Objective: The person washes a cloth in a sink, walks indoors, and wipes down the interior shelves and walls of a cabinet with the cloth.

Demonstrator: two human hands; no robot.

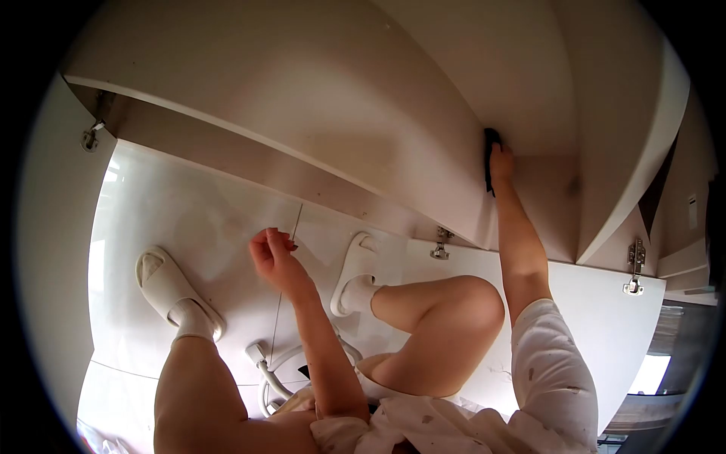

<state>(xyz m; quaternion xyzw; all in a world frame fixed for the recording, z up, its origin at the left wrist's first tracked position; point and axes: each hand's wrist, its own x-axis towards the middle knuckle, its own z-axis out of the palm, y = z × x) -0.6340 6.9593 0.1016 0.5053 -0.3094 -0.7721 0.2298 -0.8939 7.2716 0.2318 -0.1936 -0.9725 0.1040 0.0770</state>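
My right hand (501,163) reaches into the cabinet compartment at the upper right. Its fingers close on a black cloth-like item (490,163), which is pressed against the compartment's side panel (423,144). Over the tiled floor, left of centre, my left hand (274,253) hangs in the air with its fingers curled inward. A small dark spot shows by its fingertips; whether the hand holds anything is too small to tell.
Metal hinges (439,250) sit along the cabinet's front edge, with another (634,276) at the right. Open white doors flank the cabinet. A white hose with a nozzle (257,354) lies on the floor between my slippered feet.
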